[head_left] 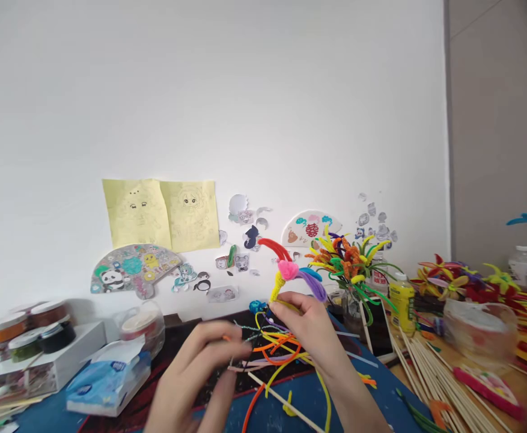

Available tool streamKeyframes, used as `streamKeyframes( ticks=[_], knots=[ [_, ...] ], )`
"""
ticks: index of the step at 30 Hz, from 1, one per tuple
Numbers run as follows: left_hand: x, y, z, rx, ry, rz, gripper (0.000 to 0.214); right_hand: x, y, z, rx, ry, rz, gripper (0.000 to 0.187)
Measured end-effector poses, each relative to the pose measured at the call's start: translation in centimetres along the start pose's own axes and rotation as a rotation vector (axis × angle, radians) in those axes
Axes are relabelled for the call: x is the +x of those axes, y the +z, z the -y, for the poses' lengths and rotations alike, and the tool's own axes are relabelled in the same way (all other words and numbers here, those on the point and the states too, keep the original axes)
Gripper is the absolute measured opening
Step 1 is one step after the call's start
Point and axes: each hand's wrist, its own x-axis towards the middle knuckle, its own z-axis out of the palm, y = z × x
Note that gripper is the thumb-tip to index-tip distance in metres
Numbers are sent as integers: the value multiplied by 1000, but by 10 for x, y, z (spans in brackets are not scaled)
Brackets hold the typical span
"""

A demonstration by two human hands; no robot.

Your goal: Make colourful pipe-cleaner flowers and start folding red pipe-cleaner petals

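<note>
Head: pink-centred fuzzy piece (287,270); red, blue, purple loops (313,285)
Right hand (312,325): pinching yellow stem (276,288)
Left hand (195,367): blurred, grip unclear

Showed a bare left grip (188,370), blurred, with long, slender fingers (216,353). Had an equally bare right grip (307,320), a slim wrist (330,355) and an uncovered forearm (354,397).

Worktop (380,391): set before the wall (263,90). Left: jars (26,346), placed on a storage box (79,355); tissue pack (107,383), laid to its right. Centre: pipe cleaners (277,343), scattered; pipe-cleaner piece (287,270), held above them in the right hand (310,319). Right: wooden sticks (438,379), strewn; bottle (401,305), stood behind; flower bunch (348,261), set left of the bottle. Wall: sheets (164,213), mounted above a fan (132,270).
</note>
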Motion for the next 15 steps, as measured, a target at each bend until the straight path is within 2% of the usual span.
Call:
streamKeyframes(
  ticks=[2, 5, 8, 15],
  knots=[
    [16, 13, 12, 32, -19, 220, 21, -2, 2, 0, 18, 9, 30, 20],
    [21, 35, 31, -60, -132, 260, 31, -4, 6, 1, 34, 25, 27, 16],
    [12, 52, 38, -97, -216, 217, 27, -5, 10, 1, 34, 22, 71, 13],
    [0, 65, 38, -117, -146, 9, 22, -6, 17, -6, -54, -14, 122, 20]
  ],
)
